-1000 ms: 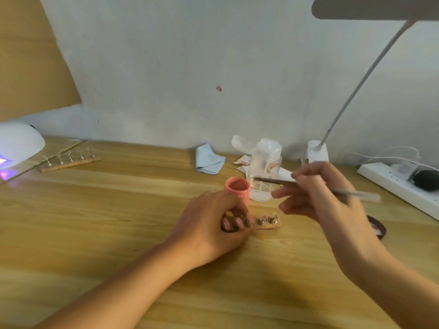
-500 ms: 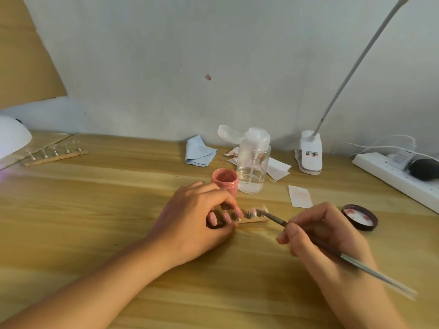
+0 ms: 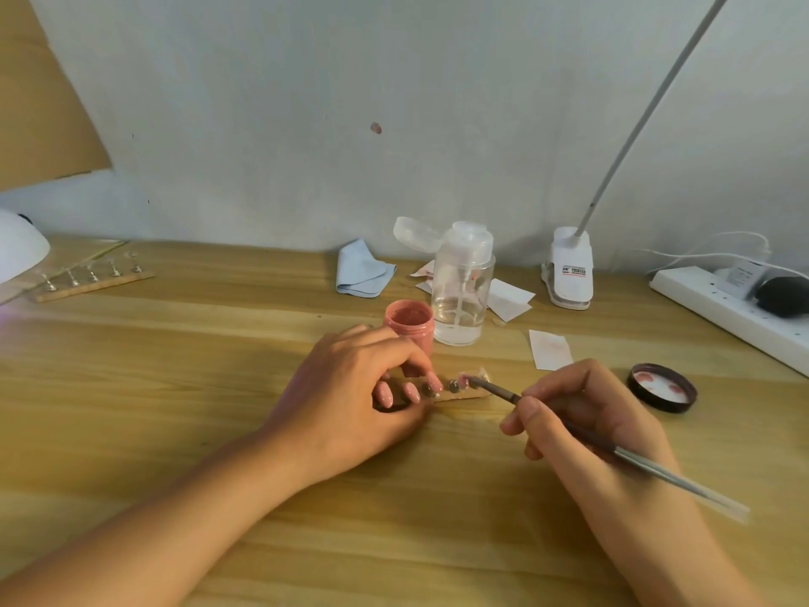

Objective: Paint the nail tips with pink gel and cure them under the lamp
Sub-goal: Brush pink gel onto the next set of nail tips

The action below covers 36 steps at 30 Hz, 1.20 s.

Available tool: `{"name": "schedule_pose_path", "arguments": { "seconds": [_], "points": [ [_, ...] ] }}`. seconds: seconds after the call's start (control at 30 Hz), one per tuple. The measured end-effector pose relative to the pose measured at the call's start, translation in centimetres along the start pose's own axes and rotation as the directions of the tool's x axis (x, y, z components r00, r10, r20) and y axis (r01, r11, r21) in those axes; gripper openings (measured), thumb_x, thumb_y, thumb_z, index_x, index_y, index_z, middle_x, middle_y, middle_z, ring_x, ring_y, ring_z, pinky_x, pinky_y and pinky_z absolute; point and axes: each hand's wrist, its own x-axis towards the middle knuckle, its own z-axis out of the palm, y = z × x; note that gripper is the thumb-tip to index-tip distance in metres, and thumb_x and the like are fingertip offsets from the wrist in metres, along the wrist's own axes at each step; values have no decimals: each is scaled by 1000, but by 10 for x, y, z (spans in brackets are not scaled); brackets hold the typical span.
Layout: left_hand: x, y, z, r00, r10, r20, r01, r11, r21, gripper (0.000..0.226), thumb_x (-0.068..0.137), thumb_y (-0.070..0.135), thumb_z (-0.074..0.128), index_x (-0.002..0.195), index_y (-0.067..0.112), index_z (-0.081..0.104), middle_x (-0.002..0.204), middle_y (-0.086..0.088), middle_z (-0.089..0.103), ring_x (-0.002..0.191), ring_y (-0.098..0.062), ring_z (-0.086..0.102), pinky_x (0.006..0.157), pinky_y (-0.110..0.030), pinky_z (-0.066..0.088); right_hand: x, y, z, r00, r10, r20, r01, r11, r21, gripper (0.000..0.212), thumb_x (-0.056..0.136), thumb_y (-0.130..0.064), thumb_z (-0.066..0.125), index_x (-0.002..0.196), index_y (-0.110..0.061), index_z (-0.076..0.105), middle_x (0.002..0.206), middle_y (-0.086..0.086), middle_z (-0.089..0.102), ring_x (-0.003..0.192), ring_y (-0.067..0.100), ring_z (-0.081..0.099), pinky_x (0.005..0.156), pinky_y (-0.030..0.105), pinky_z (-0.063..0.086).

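Note:
A small wooden strip (image 3: 466, 394) with nail tips on metal stands lies at the table's middle. My left hand (image 3: 350, 396) grips its left end with curled fingers. My right hand (image 3: 586, 414) pinches a thin brush (image 3: 569, 429), and the brush's tip touches a nail tip (image 3: 465, 379) near the strip's right end. An open pink gel jar (image 3: 409, 322) stands just behind my left hand. The white curing lamp (image 3: 17, 251) sits at the far left edge, partly out of view.
A second strip of nail stands (image 3: 94, 280) lies beside the curing lamp. Behind the jar are a clear pump bottle (image 3: 463, 295), a blue cloth (image 3: 363, 273) and paper wipes (image 3: 549, 348). The jar's dark lid (image 3: 661, 387), a desk lamp base (image 3: 569, 273) and a power strip (image 3: 735, 313) occupy the right.
My right hand came down from above the jar to the table and brought the brush tip onto a nail tip on the strip. My left hand stayed on the strip.

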Motion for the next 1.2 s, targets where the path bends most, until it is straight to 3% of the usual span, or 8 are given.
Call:
{"name": "schedule_pose_path", "arguments": {
  "seconds": [0.4, 0.63, 1.03, 1.2],
  "points": [
    [0, -1, 0, 1000, 21, 2, -21, 1000, 10, 15, 74, 35, 71, 83, 43, 63, 82, 21, 62, 75, -9, 54, 70, -23, 43, -1, -1, 0, 1000, -12, 4, 12, 1000, -7, 8, 86, 2, 63, 82, -3, 58, 72, 8, 72, 58, 7, 61, 59, 30, 50],
    [0, -1, 0, 1000, 14, 3, -14, 1000, 1, 22, 73, 26, 79, 85, 38, 66, 85, 16, 66, 72, -10, 54, 66, -25, 45, -1, 3, -1, 1000, -20, 18, 19, 999, 32, 9, 90, -1, 59, 82, -3, 54, 72, 8, 73, 55, 10, 59, 55, 17, 48],
    [0, 0, 0, 999, 36, -7, -36, 998, 43, 23, 73, 23, 80, 86, 37, 67, 83, 19, 65, 72, -7, 54, 73, -27, 44, -1, 4, -1, 999, -29, 39, 29, 999, 19, 10, 87, 2, 62, 84, -5, 56, 74, 6, 73, 58, 4, 60, 58, 19, 49],
    [0, -1, 0, 999, 39, 1, -39, 999, 29, 22, 73, 27, 78, 85, 40, 65, 83, 20, 64, 70, -9, 55, 69, -21, 42, 0, 4, 0, 999, -41, 19, 41, 999, 5, 11, 88, 1, 61, 82, -6, 55, 73, 6, 73, 57, 5, 59, 57, 19, 48]
  ]
}}
